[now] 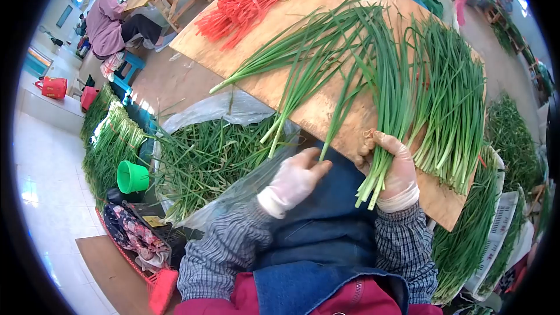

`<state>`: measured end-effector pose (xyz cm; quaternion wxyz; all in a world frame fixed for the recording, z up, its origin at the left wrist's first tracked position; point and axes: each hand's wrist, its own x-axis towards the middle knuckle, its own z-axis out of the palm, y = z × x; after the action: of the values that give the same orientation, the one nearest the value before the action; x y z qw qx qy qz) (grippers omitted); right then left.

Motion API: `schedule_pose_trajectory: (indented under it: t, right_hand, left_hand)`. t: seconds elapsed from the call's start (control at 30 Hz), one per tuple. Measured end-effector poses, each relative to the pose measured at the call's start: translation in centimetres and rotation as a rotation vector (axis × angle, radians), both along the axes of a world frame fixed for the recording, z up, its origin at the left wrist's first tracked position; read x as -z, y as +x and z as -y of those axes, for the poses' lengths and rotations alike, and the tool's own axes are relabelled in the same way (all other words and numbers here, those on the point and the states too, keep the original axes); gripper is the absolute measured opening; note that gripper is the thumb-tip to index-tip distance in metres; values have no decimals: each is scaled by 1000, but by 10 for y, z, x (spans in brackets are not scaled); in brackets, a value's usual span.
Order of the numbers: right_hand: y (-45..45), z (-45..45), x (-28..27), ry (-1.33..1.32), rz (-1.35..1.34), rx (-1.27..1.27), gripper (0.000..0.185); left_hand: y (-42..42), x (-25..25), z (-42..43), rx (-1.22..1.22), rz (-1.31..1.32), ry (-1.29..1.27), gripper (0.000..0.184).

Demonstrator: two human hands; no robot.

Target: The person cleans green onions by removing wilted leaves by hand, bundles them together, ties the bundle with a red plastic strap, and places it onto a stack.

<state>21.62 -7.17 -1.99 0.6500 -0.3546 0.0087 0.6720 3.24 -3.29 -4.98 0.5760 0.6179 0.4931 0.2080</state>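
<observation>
My gloved right hand (pixel 398 166) is closed around the lower stems of a bunch of garlic chives (pixel 392 102), whose pale cut ends stick out below the fingers. At the table's near edge, my gloved left hand (pixel 297 179) has its thumb and forefinger at the base of a few thin garlic chive stalks (pixel 344 108), seemingly pinching them. Loose garlic chives (pixel 291 52) fan out to the left on the wooden tabletop (pixel 216 61). A thick pile of garlic chives (pixel 449 99) lies to the right of the held bunch.
Red plastic ties (pixel 256 3) lie at the table's far side. Below left, a plastic-lined container (pixel 204 108) holds loose greens, beside a green bucket (pixel 133 177). More chives (pixel 466 233) sit by a white crate (pixel 499 239) at right. A seated person (pixel 111 23) is farther back.
</observation>
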Motion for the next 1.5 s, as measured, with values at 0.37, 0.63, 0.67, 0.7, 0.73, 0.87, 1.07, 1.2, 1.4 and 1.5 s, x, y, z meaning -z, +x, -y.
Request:
schedule_pose_trajectory:
  t: [0.37,0.63,0.67,0.7,0.73,0.87,1.07,1.2,1.4,1.5]
  right_hand:
    - [-8,-5,-7,107,-177,-107,28]
    - [-32,-21,-25,101,47,-76,22]
    - [-38,-22,-23,46,139,-53,20]
    - [-42,-24,-20,7,193,-66,18]
    - [-47,-25,-18,-33,247,-84,17]
    - [-65,-28,-21,-24,248,-132,14]
    - [-63,-30,-18,-38,150,-208,12]
    - [-58,-29,-13,32,57,-132,7]
    - [-49,-25,-9,40,50,-75,22]
    - [-45,-19,-8,50,97,-98,27]
  left_hand:
    - [-19,-38,5,-241,132,717,18]
    - [-40,-19,-63,-380,157,-65,15]
    - [-38,-24,-57,-415,189,-79,15]
    - [-35,-32,-46,-395,258,-90,14]
    - [-30,-41,-35,-403,330,-117,12]
    - [-17,-46,-5,-367,340,-97,7]
    - [-14,-37,17,-320,143,261,3]
    - [-39,-45,37,-536,245,378,1]
    - [-158,-16,22,-832,-235,333,13]
    - [-168,-8,-9,-640,-652,732,18]
